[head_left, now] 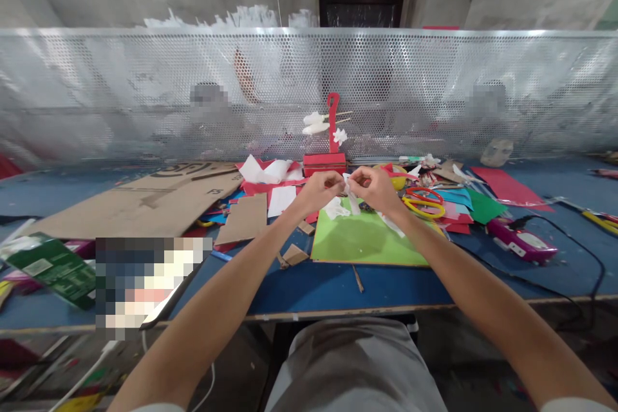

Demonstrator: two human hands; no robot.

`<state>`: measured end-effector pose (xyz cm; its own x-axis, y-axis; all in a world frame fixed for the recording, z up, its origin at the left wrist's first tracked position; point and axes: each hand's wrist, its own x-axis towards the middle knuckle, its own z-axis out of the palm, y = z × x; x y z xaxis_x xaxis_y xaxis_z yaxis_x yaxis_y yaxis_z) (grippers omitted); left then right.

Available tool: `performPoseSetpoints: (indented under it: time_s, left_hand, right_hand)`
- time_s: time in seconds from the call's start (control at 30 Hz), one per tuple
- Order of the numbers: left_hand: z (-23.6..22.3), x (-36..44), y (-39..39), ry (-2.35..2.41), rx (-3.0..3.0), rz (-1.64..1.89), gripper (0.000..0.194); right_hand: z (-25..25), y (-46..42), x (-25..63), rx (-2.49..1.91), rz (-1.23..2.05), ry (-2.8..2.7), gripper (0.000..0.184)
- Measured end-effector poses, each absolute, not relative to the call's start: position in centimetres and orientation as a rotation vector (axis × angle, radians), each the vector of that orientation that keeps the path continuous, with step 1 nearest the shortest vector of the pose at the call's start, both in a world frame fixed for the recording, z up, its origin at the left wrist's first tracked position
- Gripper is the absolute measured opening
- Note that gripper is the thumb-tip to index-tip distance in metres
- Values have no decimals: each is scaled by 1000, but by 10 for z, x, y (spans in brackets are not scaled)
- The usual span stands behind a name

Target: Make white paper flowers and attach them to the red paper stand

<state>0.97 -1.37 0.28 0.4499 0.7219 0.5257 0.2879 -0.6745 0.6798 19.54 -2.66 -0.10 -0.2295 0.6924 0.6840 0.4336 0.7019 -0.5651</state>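
My left hand (319,192) and my right hand (375,188) meet above the green sheet (371,244), fingers pinched. Between them is a thin white strip of tissue paper (354,203), its loose end hanging down. Each hand appears to grip it near the top. A crumpled white tissue piece (337,208) lies just below my left hand. Behind my hands stands a red hooked stand (333,125) on a red box base (324,163). White flower-like shapes (315,123) on thin sticks are fixed to the stand.
Cardboard (140,196) covers the left of the blue table (299,290), near a pixelated bright screen. Orange and yellow scissors (425,206), coloured paper and a purple device (522,241) with a black cable lie to the right. A perforated metal panel (410,77) closes off the back.
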Motion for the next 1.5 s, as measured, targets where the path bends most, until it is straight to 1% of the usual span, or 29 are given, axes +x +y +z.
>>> performPoseSetpoints:
  time_s: [0.5, 0.73, 0.83, 0.97, 1.27, 1.5]
  left_hand:
    - [2, 10, -12, 874, 2210, 1186, 7]
    - [1, 10, -8, 810, 2073, 1200, 17]
    - [0, 11, -9, 712, 2081, 1157, 19]
    - [2, 11, -13, 696, 2070, 1155, 23]
    - [0, 9, -9, 783, 2188, 1181, 17]
    - [-1, 11, -10, 788, 2155, 1160, 10]
  right_hand:
    - [-2, -24, 196, -873, 363, -1867, 16]
    - [-1, -25, 197, -852, 403, -1829, 14]
    - [-1, -26, 197, -832, 424, -1870, 15]
    - [-1, -25, 197, -837, 453, -1883, 18]
    - [-1, -24, 197, -871, 447, -1852, 19]
    - [-2, -23, 197, -890, 442, -1848, 21]
